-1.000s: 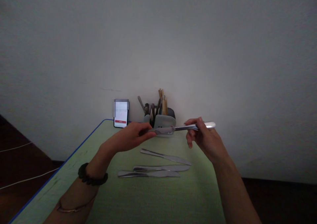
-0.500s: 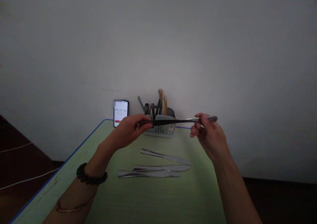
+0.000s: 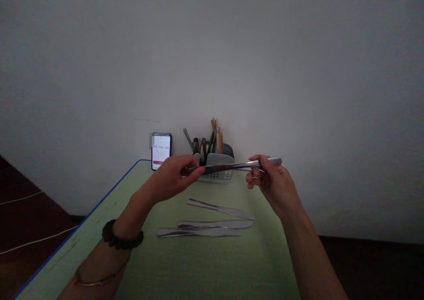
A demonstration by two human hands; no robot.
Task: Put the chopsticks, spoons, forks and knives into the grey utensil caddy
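A metal table knife (image 3: 232, 165) is held up level above the table, between my two hands. My left hand (image 3: 170, 174) pinches the blade end, and its tip is hidden behind the fingers. The handle is gripped by my right hand (image 3: 273, 178), between thumb and fingers. Below them, three similar knives lie on the table, handles to the left: an upper knife (image 3: 220, 209) slanting down to the right, a middle knife (image 3: 228, 224), and a lower knife (image 3: 198, 233) close under the middle one.
A grey utensil holder (image 3: 220, 159) with chopsticks (image 3: 220, 142) and other cutlery stands at the back against the wall (image 3: 265, 70). Left of it, a phone (image 3: 161, 152) showing a timer leans upright. The green table (image 3: 205, 269) has a blue edge.
My right hand has shifted a little to the left with the knife handle. The knife has slid slightly left and turned, its surface catching more light. The knives on the table stay put.
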